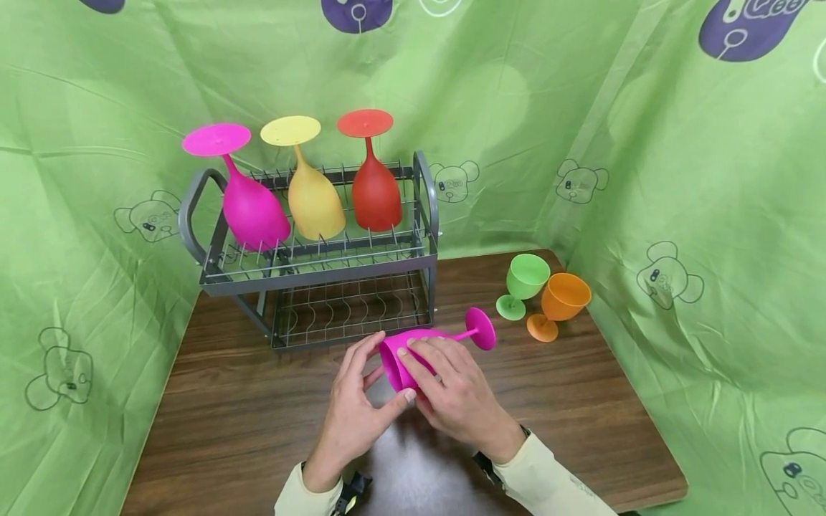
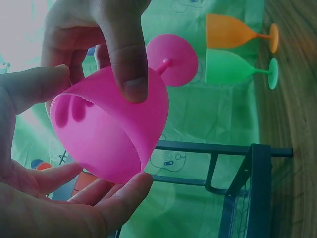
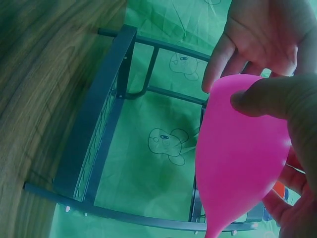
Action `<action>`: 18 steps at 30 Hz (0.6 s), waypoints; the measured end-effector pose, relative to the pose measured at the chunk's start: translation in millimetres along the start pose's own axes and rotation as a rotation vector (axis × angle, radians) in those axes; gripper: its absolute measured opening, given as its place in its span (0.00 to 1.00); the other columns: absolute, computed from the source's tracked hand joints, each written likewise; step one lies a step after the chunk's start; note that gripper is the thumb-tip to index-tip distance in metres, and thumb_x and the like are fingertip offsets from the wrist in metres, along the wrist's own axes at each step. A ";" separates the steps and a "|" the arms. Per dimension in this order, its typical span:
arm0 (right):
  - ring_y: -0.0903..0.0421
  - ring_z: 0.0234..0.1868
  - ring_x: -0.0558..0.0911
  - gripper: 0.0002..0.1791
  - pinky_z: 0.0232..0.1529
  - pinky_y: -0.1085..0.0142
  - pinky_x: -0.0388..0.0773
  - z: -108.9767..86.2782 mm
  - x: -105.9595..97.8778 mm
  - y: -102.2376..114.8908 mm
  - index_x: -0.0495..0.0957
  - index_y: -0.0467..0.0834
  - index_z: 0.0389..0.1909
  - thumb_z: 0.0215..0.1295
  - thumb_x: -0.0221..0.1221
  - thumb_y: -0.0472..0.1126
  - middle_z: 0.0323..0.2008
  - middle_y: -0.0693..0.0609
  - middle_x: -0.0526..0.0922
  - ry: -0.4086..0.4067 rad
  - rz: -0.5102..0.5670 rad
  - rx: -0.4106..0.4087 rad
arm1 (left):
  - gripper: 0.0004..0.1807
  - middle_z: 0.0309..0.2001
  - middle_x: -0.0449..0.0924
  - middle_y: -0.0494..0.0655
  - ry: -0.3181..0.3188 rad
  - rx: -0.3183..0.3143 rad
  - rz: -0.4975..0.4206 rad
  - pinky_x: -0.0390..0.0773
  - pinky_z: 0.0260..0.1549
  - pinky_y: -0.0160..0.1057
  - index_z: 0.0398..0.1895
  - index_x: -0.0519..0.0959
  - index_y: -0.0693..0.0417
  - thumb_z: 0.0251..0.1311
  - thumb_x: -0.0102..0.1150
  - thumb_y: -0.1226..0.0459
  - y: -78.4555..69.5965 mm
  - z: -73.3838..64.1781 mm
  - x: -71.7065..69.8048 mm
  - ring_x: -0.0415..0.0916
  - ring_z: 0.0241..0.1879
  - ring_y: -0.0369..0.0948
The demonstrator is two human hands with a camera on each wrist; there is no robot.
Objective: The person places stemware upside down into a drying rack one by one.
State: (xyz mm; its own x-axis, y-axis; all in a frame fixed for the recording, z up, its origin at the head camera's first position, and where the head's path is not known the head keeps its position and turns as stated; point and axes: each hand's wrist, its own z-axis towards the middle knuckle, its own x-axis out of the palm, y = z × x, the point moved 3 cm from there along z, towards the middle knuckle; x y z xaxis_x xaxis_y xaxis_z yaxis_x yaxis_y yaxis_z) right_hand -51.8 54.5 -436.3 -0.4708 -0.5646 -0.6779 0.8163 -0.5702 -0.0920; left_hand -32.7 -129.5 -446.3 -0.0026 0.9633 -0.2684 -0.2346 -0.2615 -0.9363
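Both hands hold a magenta plastic wine glass tipped on its side above the table, its mouth toward the left hand and its foot pointing right. My right hand grips the bowl, thumb on one side and fingers on the other. At the rim, the left hand has its thumb and fingers spread around the mouth, fingertips touching the edge. In the left wrist view the inside of the bowl faces the camera.
Behind the hands stands a dark two-tier dish rack. Upside down on its top tier are a magenta glass, a yellow glass and a red glass. Upright at the right are a green goblet and an orange goblet. Green cloth surrounds the table.
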 end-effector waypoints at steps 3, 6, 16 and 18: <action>0.44 0.59 0.81 0.44 0.65 0.51 0.79 -0.7 0.6 0.2 0.77 0.38 0.69 0.44 0.76 0.40 0.59 0.41 0.83 0.009 0.000 0.004 | 0.49 0.72 0.69 0.45 0.002 -0.009 -0.002 0.83 0.63 0.44 0.77 0.68 0.36 0.51 0.83 0.61 0.0 0.9 0.7 0.71 0.71 0.44; 0.44 0.60 0.81 0.45 0.66 0.51 0.79 -1.2 0.7 -0.4 0.77 0.38 0.69 0.44 0.77 0.40 0.60 0.41 0.83 0.014 0.008 0.006 | 0.49 0.71 0.70 0.40 0.005 -0.026 0.000 0.83 0.63 0.43 0.76 0.69 0.33 0.50 0.84 0.62 1.0 1.4 0.4 0.72 0.70 0.43; 0.44 0.61 0.82 0.44 0.67 0.52 0.79 -3.3 -0.7 -5.2 0.78 0.37 0.68 0.45 0.79 0.42 0.60 0.41 0.84 0.008 0.065 0.026 | 0.47 0.68 0.72 0.39 0.004 -0.039 -0.002 0.84 0.61 0.42 0.74 0.71 0.34 0.50 0.84 0.61 3.0 3.7 0.1 0.74 0.69 0.43; 0.43 0.61 0.82 0.44 0.67 0.52 0.79 -3.6 -1.1 -6.9 0.78 0.37 0.68 0.47 0.79 0.42 0.61 0.40 0.83 0.004 0.089 0.037 | 0.46 0.68 0.73 0.40 0.004 -0.034 0.000 0.84 0.60 0.42 0.74 0.71 0.35 0.51 0.84 0.61 3.0 4.5 -0.2 0.75 0.68 0.43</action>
State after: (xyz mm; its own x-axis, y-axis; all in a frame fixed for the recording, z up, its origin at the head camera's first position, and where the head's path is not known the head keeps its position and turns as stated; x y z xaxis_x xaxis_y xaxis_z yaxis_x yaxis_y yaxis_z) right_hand -55.7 61.2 -437.5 -0.3956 -0.6119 -0.6849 0.8418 -0.5397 -0.0040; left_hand -37.9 -130.2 -448.0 0.0014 0.9630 -0.2694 -0.2014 -0.2636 -0.9434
